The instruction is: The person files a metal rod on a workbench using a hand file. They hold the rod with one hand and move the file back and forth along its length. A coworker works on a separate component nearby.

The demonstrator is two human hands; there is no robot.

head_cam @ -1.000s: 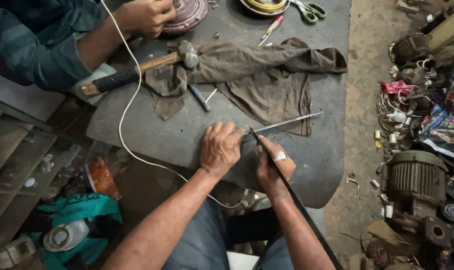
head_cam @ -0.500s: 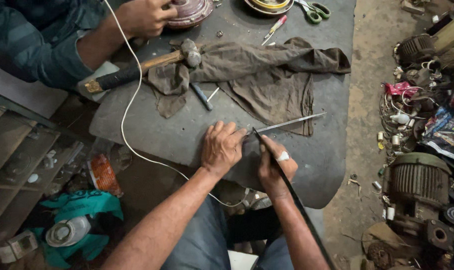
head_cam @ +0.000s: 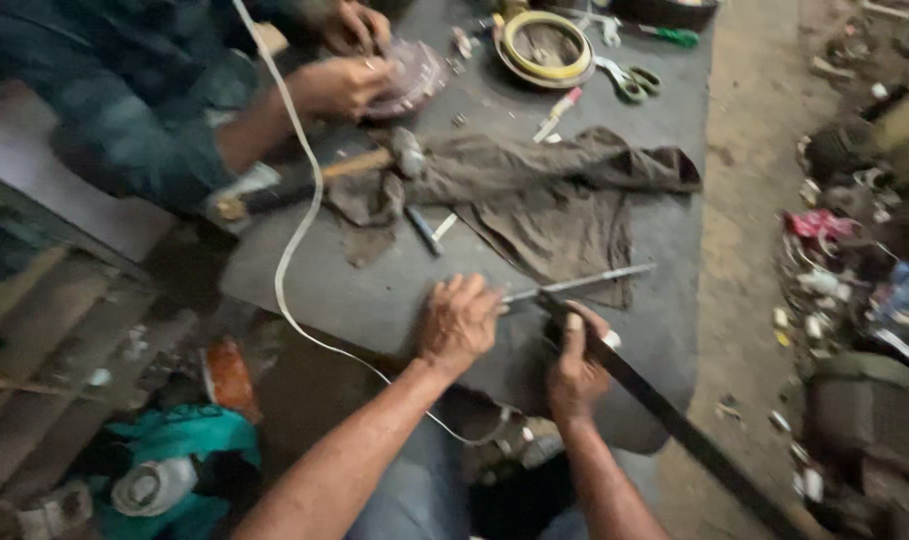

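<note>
Hands [head_cam: 461,322], two, on one strip [head_cam: 664,420].

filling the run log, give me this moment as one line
left hand: flat on grey mat | right hand: gripping dark strip | thin metal rod beside fingers | co-worker hand on round part

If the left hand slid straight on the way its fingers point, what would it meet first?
Likely the brown cloth: the left hand lies flat on the table, fingers pointing up and slightly right, though the thin metal rod lies close by.
</note>
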